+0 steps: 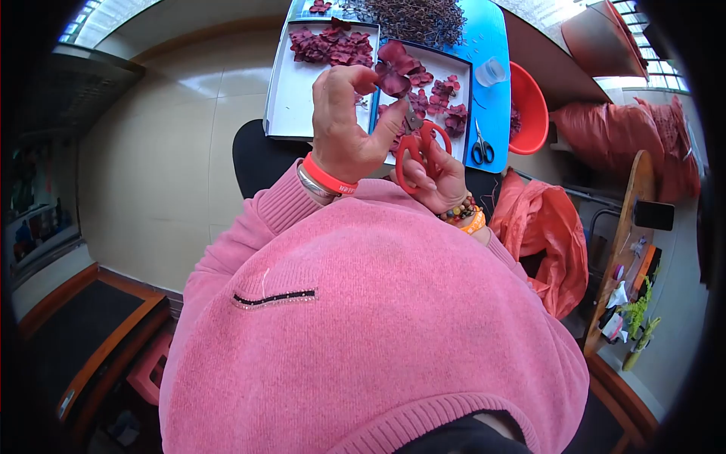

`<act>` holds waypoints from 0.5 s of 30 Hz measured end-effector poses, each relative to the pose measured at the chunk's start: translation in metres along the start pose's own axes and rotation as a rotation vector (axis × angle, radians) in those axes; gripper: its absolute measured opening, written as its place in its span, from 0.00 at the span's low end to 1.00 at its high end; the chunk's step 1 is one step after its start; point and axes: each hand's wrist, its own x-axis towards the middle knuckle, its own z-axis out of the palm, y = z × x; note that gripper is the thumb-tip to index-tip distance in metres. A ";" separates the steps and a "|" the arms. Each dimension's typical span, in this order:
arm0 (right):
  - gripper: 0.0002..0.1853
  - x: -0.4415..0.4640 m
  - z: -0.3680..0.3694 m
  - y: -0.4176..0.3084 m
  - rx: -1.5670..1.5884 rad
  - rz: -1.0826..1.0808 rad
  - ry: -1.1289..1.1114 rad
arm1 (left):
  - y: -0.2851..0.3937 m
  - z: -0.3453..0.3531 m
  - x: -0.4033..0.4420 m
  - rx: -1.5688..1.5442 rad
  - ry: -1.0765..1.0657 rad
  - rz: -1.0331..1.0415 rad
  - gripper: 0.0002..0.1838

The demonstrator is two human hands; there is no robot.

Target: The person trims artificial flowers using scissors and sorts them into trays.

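Observation:
My left hand (344,121) is raised over the trays, its thumb and fingers closed around a dark red fabric flower (395,69). In my right hand (439,178) are red-handled scissors (412,155), with fingers through the loops. The scissor blades point up at the underside of the flower, close to my left thumb. Beneath my hands lie a white left tray (291,106) with a pile of dark red flowers (333,45) and a dark-edged right tray (463,72) with several more flowers (445,89).
On the blue table (495,91) are black-handled scissors (482,151), a clear cup (490,73) and a heap of brown stems (412,21). A red basin (529,110) stands at its right side. Red bags (541,227) lie lower right, beside a wooden bench (624,227).

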 end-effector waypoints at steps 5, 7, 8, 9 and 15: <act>0.22 0.001 -0.004 0.001 0.029 0.033 -0.048 | -0.002 0.000 0.008 0.109 -0.027 0.053 0.21; 0.22 0.001 -0.002 0.001 0.031 0.010 -0.007 | -0.006 0.002 0.006 0.128 -0.018 0.064 0.17; 0.22 0.001 -0.001 0.001 0.034 -0.002 0.014 | -0.008 0.002 0.006 0.151 -0.014 0.073 0.16; 0.22 0.001 0.000 0.001 0.010 -0.001 0.030 | -0.010 0.002 0.005 0.175 -0.011 0.083 0.15; 0.22 0.001 0.006 0.002 -0.088 0.010 0.103 | -0.026 0.001 0.002 0.249 0.002 0.104 0.09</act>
